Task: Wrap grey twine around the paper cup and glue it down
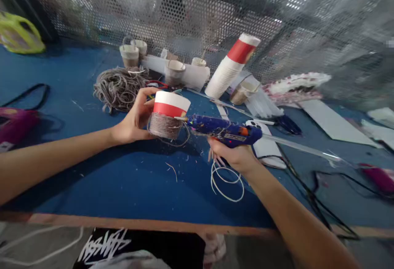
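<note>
My left hand [137, 117] grips a red and white paper cup [170, 107] from its left side, holding it just above the blue table. Grey-brown cord [164, 126] is wound round the cup's lower part, and a loose loop of it hangs at the right. In my right hand [230, 154] is a blue hot glue gun [221, 129], its nozzle pointing left at the cup's side near the upper edge of the cord. Whether the tip touches cannot be seen. A long clear glue stick [303, 148] sticks out of the gun's back.
Behind the cup lie a heap of grey cord [120, 88] and several cord-wrapped cups [175, 73]. A leaning stack of paper cups [226, 72] stands right of them. A white phone [267, 146], black cables [308, 195] and a white cord coil [227, 183] lie near my right arm.
</note>
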`<state>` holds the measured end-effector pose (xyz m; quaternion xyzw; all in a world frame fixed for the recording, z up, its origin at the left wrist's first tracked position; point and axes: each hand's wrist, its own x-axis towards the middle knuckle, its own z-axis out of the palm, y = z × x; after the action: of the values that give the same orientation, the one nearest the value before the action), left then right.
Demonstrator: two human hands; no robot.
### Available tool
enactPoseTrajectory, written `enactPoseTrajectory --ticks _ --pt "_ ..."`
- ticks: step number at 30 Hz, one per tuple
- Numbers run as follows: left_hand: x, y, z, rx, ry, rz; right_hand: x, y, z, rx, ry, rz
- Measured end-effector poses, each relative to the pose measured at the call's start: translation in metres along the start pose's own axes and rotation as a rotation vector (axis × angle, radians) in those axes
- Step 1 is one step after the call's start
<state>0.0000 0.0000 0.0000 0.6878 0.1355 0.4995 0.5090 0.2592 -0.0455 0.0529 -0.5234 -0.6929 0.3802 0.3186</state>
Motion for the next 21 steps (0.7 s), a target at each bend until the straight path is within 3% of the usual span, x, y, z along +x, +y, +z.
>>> enactPoseTrajectory --ticks 21 --pt "-0.0022 -0.0033 -0.0047 -0.019 0.003 -0.026 -0.0054 -0.0010 -0.0035 0.027 0.011 -0.047"
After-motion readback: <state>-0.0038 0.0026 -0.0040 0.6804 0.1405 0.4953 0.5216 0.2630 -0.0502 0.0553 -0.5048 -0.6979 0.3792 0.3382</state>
